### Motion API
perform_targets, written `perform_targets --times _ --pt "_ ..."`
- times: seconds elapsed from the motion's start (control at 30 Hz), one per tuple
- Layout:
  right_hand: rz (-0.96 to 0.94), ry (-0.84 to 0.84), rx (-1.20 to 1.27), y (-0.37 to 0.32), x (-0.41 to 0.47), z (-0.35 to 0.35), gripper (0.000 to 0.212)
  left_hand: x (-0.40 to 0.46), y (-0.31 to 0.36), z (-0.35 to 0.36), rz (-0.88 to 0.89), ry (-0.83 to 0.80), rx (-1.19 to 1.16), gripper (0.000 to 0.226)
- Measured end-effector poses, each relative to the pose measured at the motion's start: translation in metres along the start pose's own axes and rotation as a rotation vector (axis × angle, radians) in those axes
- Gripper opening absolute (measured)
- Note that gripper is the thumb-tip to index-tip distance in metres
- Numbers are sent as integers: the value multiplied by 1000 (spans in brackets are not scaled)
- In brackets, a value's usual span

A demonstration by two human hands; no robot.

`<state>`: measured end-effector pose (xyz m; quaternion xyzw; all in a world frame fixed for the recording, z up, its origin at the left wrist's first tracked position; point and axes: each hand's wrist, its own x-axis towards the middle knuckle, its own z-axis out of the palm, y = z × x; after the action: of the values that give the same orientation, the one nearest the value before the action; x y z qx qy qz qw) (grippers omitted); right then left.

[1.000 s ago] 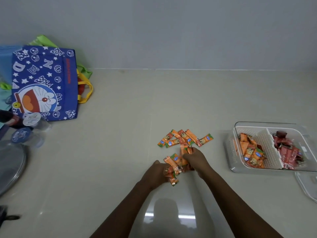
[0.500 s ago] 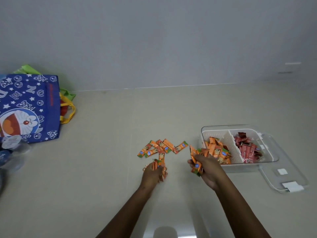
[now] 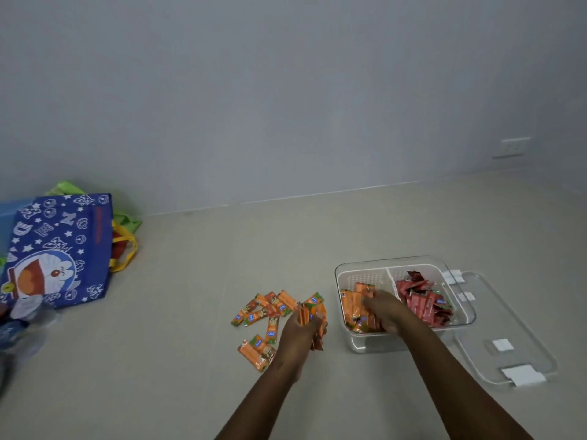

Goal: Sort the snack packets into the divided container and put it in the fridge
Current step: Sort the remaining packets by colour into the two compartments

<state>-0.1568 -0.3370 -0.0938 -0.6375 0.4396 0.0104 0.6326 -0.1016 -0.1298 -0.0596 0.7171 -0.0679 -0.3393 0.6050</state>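
Divided container (image 3: 355,342): clear plastic, resting on the pale counter (image 3: 190,312); the landmark for all positions below. Its left compartment holds orange snack packets (image 3: 352,308); its right compartment, beyond the white partition, holds red snack packets (image 3: 422,301). Right hand (image 3: 382,311): lowered into the left compartment, resting among the orange packets there; whether its fingers are spread or closed cannot be told. Left hand (image 3: 300,331): just left of the container, above the counter, fingers curled round a bunch of orange packets (image 3: 309,314). Loose orange packets (image 3: 266,315): scattered flat on the counter, left of the container and beyond the left hand. Clear lid (image 3: 508,338): lying flat, touching the container's right side. Blue cartoon bag (image 3: 54,252): well apart, far to the left of the container.
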Motion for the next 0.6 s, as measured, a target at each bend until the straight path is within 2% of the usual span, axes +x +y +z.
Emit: perform_targets --times 0.07,0.13,0.23,0.33,0.5,0.6 --pt "-34 -11 -28 -1 -3 -3 20 0 3 12 11 18 31 14" --pt "-99 67 -47 -9 -15 -9 16 4 9 24 23 48 92 19" --pt "-159 155 61 -7 -29 -23 16 15 19 45 44 56 182 25" --pt "-202 176 228 3 -39 -37 17 32 32 72 33 9 253 25" --pt "-253 246 402 2 -57 -61 13 61 39 118 -32 -83 579 34" --pt "-277 232 426 1 -66 -69 12 63 32 130 -101 -155 610 40"
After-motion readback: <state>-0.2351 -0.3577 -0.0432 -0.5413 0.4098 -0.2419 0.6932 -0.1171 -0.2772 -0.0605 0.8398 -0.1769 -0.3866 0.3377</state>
